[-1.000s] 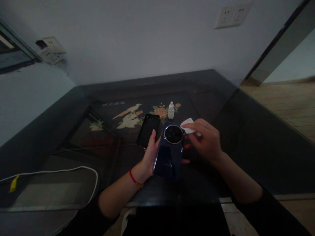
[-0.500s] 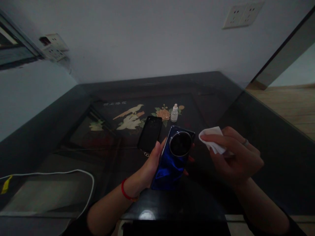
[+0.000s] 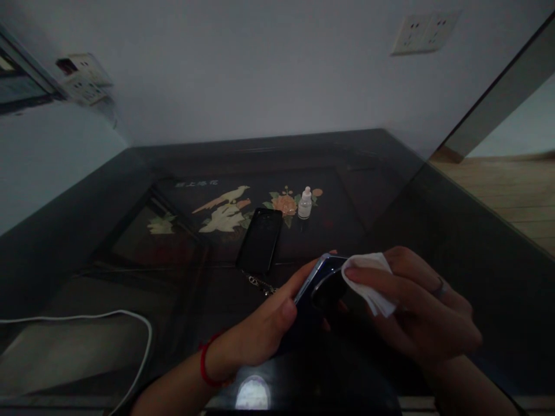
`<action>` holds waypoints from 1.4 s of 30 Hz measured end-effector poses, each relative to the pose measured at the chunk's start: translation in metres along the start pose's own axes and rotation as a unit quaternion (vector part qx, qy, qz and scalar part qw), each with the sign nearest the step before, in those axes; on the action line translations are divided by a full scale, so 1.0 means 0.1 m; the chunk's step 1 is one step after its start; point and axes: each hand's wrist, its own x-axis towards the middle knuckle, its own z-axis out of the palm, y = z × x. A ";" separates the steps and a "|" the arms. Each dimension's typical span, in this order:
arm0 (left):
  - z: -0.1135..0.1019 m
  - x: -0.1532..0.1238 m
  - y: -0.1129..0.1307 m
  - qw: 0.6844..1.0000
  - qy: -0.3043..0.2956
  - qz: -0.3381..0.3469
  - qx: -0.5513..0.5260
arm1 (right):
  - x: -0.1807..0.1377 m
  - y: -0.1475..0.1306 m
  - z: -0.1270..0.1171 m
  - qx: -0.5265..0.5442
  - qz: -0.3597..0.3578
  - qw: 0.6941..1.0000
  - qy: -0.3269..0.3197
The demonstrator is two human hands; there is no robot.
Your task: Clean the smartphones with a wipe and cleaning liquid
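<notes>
My left hand (image 3: 277, 323) is closed around a blue smartphone (image 3: 309, 287), which is tilted so its side edge and big round camera ring show. Between the fingers of my right hand (image 3: 422, 300) is a folded white cloth (image 3: 370, 277), and its edge meets the phone's top corner beside the camera. A black phone case (image 3: 260, 241) with a chain strap (image 3: 256, 282) lies on the table beyond my left hand. Behind the phone stands a small white-capped dropper bottle (image 3: 304, 205). The phone's lower part is in shadow and hard to make out.
The dark glossy table (image 3: 347, 144) has a bird and flower picture (image 3: 225, 219) on its surface. A white cable (image 3: 141, 318) curves across the left side. Wall sockets (image 3: 425, 33) are at the upper right, with others (image 3: 87, 78) at the left.
My right hand has brought the white cloth to the phone's top corner. My left hand has tilted the phone, so its blue back is now seen at a steep angle.
</notes>
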 end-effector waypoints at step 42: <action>0.06 0.19 -0.15 0.975 0.160 -0.040 -0.147 | 0.05 -0.07 0.31 -0.067 -0.049 0.993 -0.081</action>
